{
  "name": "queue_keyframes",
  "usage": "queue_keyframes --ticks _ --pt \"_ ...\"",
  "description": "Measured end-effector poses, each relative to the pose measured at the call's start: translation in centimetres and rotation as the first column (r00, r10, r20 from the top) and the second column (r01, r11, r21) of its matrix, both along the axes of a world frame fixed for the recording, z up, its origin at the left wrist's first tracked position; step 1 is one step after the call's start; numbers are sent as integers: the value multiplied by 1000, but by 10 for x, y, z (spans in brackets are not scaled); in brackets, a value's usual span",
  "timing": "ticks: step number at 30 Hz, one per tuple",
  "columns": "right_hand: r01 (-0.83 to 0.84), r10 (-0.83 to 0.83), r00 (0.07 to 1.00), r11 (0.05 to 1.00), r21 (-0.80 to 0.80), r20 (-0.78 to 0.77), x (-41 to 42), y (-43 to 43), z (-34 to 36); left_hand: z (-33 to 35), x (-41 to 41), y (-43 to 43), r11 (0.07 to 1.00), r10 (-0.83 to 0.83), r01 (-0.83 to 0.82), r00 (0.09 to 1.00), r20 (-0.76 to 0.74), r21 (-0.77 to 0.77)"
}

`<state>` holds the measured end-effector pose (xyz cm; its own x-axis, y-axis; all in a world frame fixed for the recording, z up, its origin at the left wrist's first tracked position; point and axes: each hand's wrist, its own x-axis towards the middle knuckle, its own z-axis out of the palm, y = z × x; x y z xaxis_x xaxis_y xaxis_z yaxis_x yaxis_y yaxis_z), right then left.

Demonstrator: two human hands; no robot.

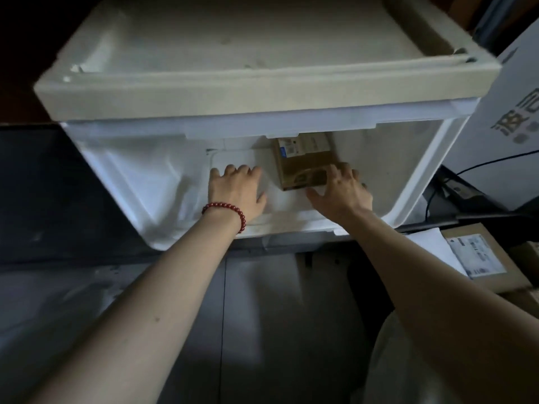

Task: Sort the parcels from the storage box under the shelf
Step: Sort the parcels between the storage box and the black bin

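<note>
A white plastic storage box [122, 170] stands in front of me with its front flap open, its cream lid [163, 94] on top. Inside lies a brown cardboard parcel [300, 158] with a printed label, right of centre. My right hand [341, 193] lies on the parcel's near right corner, fingers spread over its edge. My left hand [236, 188], with a red bead bracelet at the wrist, rests flat on a white flat parcel [233, 158] on the box floor, just left of the brown one.
A big white carton [507, 118] with dark print stands at the right. Brown parcels with white labels [481, 258] lie on the floor at lower right, beside black cables [431, 196]. A dark surface [43, 185] is on the left; grey floor lies below.
</note>
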<state>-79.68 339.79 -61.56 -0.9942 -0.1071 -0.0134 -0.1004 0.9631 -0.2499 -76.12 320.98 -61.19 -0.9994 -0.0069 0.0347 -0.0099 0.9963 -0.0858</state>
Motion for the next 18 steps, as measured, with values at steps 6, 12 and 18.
queue_keyframes --ticks 6,12,18 --pt "-16 15 1000 999 -43 -24 -47 5 -33 -37 -56 7 998 15 -18 999 42 56" --pt "42 -43 999 988 -148 -4 -70 -9 -54 -55 -95 20 998 -34 33 999 34 45" --pt "169 -151 985 942 -289 84 -84 -9 -67 -67 -110 31 899 83 -123 990 112 420"
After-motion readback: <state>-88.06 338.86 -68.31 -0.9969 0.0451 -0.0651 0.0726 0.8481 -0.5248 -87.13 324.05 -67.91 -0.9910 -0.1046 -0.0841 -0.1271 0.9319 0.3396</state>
